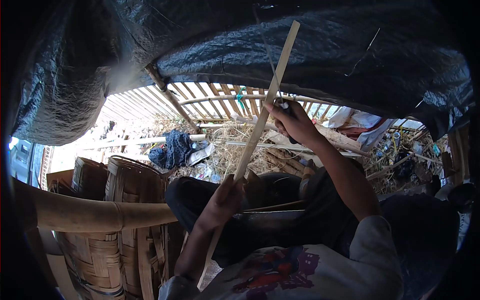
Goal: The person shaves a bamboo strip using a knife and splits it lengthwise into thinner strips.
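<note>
A long, flat bamboo strip slants up and away in front of my body. Its lower part is wrapped by my left hand, with the tail running down past my forearm. My right hand is closed on the dark handle of a knife, whose long thin blade points upward and crosses the strip. The right thumb lies at the strip's edge. Both hands are over my dark trousers, as I sit with my knees bent.
A thick bamboo pole spans the left, beside woven bamboo baskets. Black plastic sheeting hangs low overhead. Beyond my knees are a slatted bamboo fence, a dark patterned cloth, shavings and white sacks.
</note>
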Demonstrator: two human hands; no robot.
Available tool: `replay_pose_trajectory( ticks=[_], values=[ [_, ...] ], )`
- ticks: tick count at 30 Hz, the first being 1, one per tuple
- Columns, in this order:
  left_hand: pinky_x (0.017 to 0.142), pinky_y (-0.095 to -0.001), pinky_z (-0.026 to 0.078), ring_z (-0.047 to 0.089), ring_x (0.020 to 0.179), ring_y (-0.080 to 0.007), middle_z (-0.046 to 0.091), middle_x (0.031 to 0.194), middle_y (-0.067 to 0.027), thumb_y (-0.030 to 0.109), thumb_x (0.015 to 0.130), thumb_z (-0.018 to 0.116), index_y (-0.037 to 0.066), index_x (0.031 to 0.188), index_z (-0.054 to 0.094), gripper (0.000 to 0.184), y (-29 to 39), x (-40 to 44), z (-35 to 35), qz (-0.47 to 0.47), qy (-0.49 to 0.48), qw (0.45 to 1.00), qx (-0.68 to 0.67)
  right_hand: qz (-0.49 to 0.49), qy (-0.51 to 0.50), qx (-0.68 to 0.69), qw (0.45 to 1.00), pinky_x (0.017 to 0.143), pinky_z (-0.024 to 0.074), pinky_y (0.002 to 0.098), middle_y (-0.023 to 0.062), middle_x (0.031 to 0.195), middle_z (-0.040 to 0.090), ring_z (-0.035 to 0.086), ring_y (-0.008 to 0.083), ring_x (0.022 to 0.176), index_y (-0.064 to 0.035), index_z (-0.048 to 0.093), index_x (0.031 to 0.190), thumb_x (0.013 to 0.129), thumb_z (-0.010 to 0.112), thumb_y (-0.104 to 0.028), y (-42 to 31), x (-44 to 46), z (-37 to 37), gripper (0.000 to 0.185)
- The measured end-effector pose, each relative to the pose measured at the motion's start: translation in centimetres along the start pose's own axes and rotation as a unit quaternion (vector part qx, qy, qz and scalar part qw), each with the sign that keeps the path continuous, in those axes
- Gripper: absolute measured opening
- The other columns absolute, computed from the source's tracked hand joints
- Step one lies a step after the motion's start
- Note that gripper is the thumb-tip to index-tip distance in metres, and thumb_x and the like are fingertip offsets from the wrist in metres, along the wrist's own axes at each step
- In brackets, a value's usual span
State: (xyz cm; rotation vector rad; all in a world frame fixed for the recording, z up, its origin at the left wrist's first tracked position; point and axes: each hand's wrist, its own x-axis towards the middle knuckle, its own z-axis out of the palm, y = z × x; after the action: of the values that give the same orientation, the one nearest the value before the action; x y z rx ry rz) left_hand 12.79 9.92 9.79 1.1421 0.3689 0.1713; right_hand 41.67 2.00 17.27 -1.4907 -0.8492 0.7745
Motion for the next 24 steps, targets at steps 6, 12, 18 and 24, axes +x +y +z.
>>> replay_pose_trajectory(
  ticks=[6,12,18,24],
  values=[
    [0.058,-0.0366,0.048,0.058,0.067,-0.0246,0.058,0.088,-0.0163,-0.004,0.086,0.055,-0.004,0.127,0.035,0.045,2.0,2.9,0.9,0.307,0.012,0.812,0.496,-0.152,-0.049,-0.440,0.884,0.062,0.0483,0.0398,0.0111,0.066,0.062,0.064,0.0287,0.067,-0.0058,0.062,0.085,0.071,0.069,-0.024,1.8,-2.5,-0.8,0.024],
    [0.057,-0.0477,0.045,0.056,0.071,-0.0461,0.056,0.085,-0.0265,-0.001,0.087,0.051,-0.010,0.126,0.026,0.047,-0.2,4.9,1.9,0.311,0.050,0.806,0.501,-0.121,-0.006,-0.491,0.863,0.063,0.0513,0.0402,0.0110,0.064,0.063,0.065,0.0291,0.065,-0.0093,0.063,0.082,0.072,0.065,-0.029,2.9,-2.4,-0.3,0.022],
    [0.058,-0.0531,0.042,0.054,0.071,-0.0483,0.054,0.080,-0.0260,0.001,0.089,0.045,-0.004,0.110,0.034,0.024,1.1,5.7,4.0,0.176,0.077,0.860,0.473,-0.011,-0.055,-0.530,0.846,0.069,0.0519,0.0406,0.0139,0.068,0.064,0.066,0.0305,0.070,-0.0081,0.065,0.078,0.071,0.063,-0.034,2.2,-2.0,0.2,0.026],
    [0.056,-0.0566,0.039,0.053,0.072,-0.0495,0.054,0.077,-0.0278,0.004,0.091,0.042,0.003,0.099,0.035,0.011,0.0,5.4,4.0,0.101,0.098,0.872,0.468,0.021,-0.081,-0.557,0.826,0.067,0.0516,0.0429,0.0165,0.068,0.064,0.065,0.0337,0.069,-0.0065,0.066,0.075,0.066,0.060,-0.027,4.1,0.4,0.2,0.023]
  ],
)
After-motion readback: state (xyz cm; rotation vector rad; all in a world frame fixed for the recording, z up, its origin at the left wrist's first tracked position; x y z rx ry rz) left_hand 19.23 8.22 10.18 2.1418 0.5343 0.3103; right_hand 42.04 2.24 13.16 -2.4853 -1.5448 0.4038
